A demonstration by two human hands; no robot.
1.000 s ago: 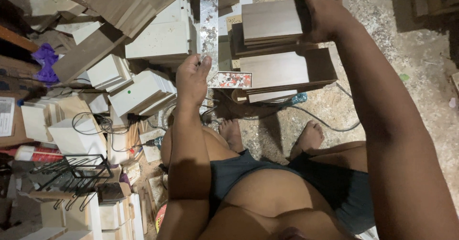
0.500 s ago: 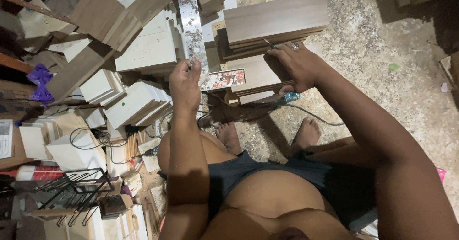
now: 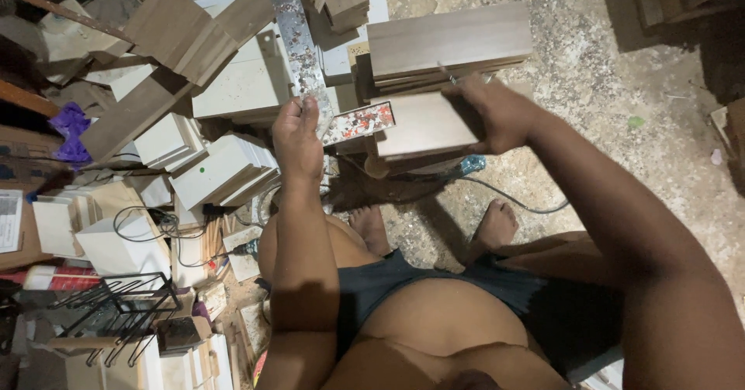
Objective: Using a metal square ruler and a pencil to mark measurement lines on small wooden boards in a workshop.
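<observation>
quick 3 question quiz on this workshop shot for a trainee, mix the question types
1. True or false: the left hand rests on the long metal ruler.
2. The right hand grips: A) a hammer B) a flat wooden board C) a cable.
3. What purple thing lies at the far left?

Key
1. True.
2. B.
3. A crumpled purple bag.

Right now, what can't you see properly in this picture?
Head view only:
- Right hand: its fingertips curl round the board, so the thin tool sticking up there is too small to identify.
- Left hand: its palm faces away, hiding its grip on the metal ruler.
- Metal ruler: its far end is cut off by the top edge.
- Cable: one end disappears under the boards.
</observation>
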